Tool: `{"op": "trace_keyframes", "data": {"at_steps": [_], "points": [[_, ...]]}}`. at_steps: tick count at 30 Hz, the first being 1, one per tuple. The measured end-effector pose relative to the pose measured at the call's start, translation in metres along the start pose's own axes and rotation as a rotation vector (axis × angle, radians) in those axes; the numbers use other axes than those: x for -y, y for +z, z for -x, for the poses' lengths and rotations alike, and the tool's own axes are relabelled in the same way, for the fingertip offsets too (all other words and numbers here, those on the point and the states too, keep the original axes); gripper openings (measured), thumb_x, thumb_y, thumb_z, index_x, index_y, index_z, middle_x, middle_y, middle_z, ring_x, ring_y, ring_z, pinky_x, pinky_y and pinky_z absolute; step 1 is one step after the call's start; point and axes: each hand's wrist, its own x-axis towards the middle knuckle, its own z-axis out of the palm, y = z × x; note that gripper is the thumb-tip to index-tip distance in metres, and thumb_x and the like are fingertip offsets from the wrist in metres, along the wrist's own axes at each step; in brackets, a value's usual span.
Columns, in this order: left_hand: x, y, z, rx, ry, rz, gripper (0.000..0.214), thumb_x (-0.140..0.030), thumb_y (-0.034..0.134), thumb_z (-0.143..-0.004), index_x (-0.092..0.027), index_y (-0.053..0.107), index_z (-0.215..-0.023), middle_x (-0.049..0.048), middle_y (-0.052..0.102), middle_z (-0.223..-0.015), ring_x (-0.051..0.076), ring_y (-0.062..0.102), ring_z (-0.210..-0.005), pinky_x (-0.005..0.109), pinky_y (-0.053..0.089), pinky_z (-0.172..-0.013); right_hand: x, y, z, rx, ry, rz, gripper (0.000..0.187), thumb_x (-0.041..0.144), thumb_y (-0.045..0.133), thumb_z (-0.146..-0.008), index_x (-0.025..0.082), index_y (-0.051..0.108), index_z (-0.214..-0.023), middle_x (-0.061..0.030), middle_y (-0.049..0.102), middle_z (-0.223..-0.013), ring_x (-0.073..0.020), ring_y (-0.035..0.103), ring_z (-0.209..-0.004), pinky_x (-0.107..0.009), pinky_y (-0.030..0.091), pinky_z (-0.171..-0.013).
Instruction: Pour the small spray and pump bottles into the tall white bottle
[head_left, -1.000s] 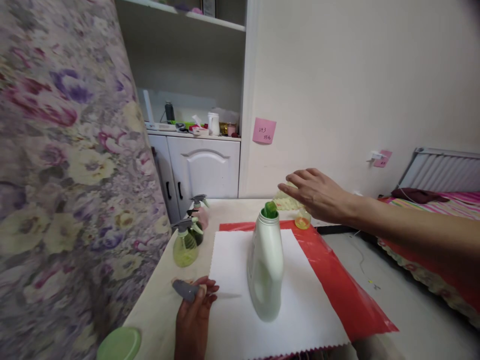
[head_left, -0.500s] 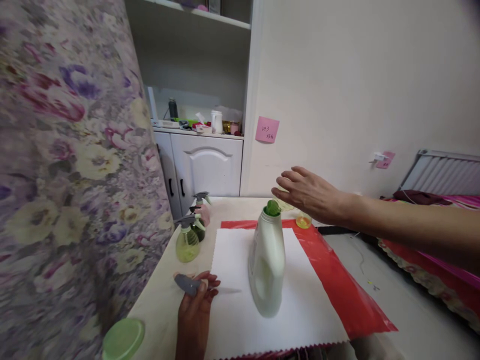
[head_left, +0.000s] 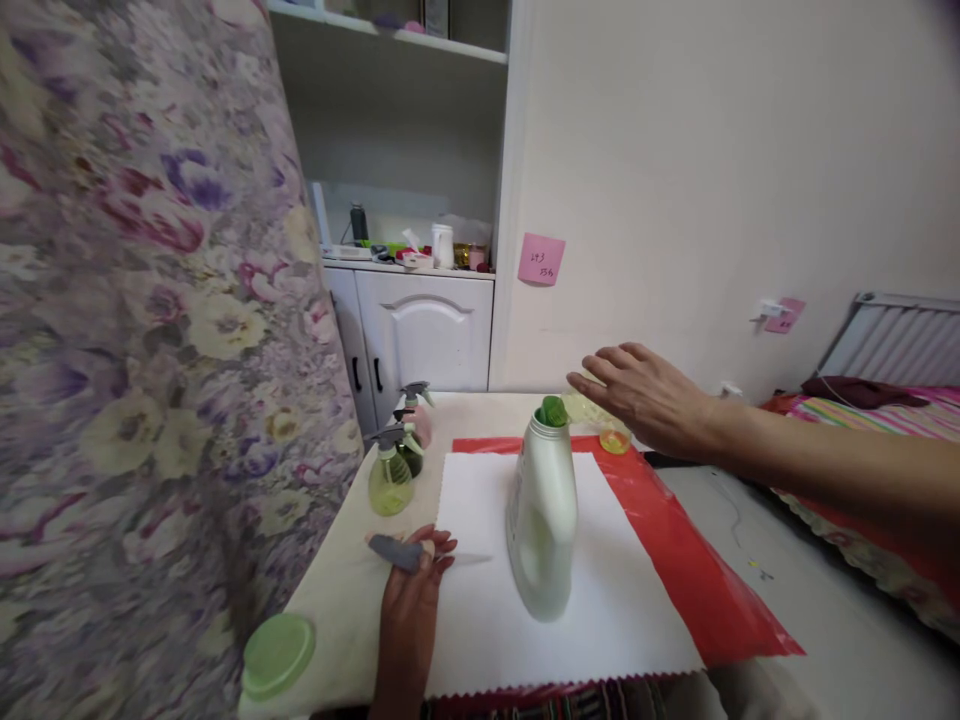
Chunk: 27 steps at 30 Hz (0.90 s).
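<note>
A white detergent bottle (head_left: 543, 530) with a green spout stands upright on a white sheet (head_left: 480, 610) laid over a red plastic sheet (head_left: 705, 590). My left hand (head_left: 411, 600) rests on the table at the white sheet's left edge, its fingers closed on a small grey object (head_left: 395, 551). My right hand (head_left: 649, 400) hovers above and behind the bottle's top with fingers stretched out, holding nothing. Under it sits a pale yellow-green container (head_left: 589, 410), partly hidden.
Two or three small spray bottles (head_left: 390, 475) stand at the table's back left. A green lid (head_left: 278, 655) lies at the front left corner. A floral curtain (head_left: 135, 350) hangs close on the left. A small yellow cup (head_left: 615, 440), white cupboard (head_left: 424, 330) and bed (head_left: 885, 410) lie beyond.
The view has shifted slightly. My right hand moved a little to the right and down behind the bottle; my left hand stays on the grey object.
</note>
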Motion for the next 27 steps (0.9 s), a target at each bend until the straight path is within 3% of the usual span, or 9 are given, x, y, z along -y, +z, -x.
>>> {"op": "trace_keyframes", "data": {"at_steps": [7, 13, 16, 19, 23, 27], "points": [[-0.003, 0.005, 0.0, -0.021, -0.023, 0.041, 0.033, -0.033, 0.075, -0.075, -0.02, 0.066, -0.105, 0.0059, 0.072, -0.099, 0.017, 0.066, -0.096, 0.027, 0.051, -0.086, 0.004, 0.024, 0.018, 0.0, 0.145, -0.211, 0.06, 0.011, 0.059, -0.075, 0.018, 0.044, -0.132, -0.0137, 0.059, -0.12, -0.0308, 0.053, -0.107, -0.039, 0.043, -0.084], [-0.01, -0.003, 0.005, -0.086, -0.019, 0.133, 0.033, -0.032, 0.08, -0.069, -0.02, 0.069, -0.098, 0.0042, 0.072, -0.097, 0.015, 0.067, -0.092, 0.025, 0.052, -0.086, 0.023, 0.066, 0.058, -0.101, 0.458, -0.82, 0.07, 0.036, 0.063, -0.08, 0.023, 0.03, -0.141, -0.0138, 0.053, -0.13, -0.0305, 0.054, -0.116, -0.046, 0.049, -0.09], [-0.018, -0.002, 0.018, -0.148, -0.017, 0.188, 0.036, -0.033, 0.083, -0.064, -0.02, 0.071, -0.095, 0.0029, 0.072, -0.094, 0.015, 0.067, -0.088, 0.023, 0.055, -0.082, 0.06, 0.082, 0.092, -0.15, 0.584, -1.318, 0.066, 0.041, 0.065, -0.08, 0.026, 0.035, -0.136, -0.0122, 0.049, -0.139, -0.0293, 0.052, -0.124, -0.049, 0.047, -0.099], [-0.03, 0.012, 0.042, -0.192, 0.001, 0.21, 0.038, -0.034, 0.085, -0.06, -0.02, 0.073, -0.094, 0.0015, 0.072, -0.09, 0.014, 0.067, -0.085, 0.021, 0.056, -0.08, 0.118, 0.091, 0.128, -0.032, 0.586, -1.793, 0.073, 0.041, 0.072, -0.074, 0.024, 0.038, -0.136, -0.0137, 0.054, -0.136, -0.0291, 0.051, -0.127, -0.049, 0.042, -0.104], [-0.05, 0.042, 0.078, -0.222, 0.041, 0.142, 0.033, -0.037, 0.08, -0.065, -0.024, 0.073, -0.095, 0.002, 0.072, -0.094, 0.016, 0.066, -0.089, 0.022, 0.057, -0.078, 0.193, 0.096, 0.162, 0.009, 0.673, -1.989, 0.081, 0.035, 0.08, -0.061, 0.023, 0.044, -0.134, -0.0141, 0.054, -0.135, -0.0324, 0.049, -0.128, -0.048, 0.038, -0.108], [-0.063, 0.073, 0.109, -0.214, 0.064, 0.065, 0.034, -0.039, 0.081, -0.064, -0.03, 0.072, -0.096, 0.0008, 0.07, -0.101, 0.019, 0.066, -0.091, 0.027, 0.058, -0.078, 0.223, 0.096, 0.177, -0.035, 0.652, -2.016, 0.082, 0.026, 0.079, -0.059, 0.024, 0.045, -0.134, -0.0106, 0.053, -0.133, -0.0304, 0.048, -0.127, -0.044, 0.036, -0.109]]}}
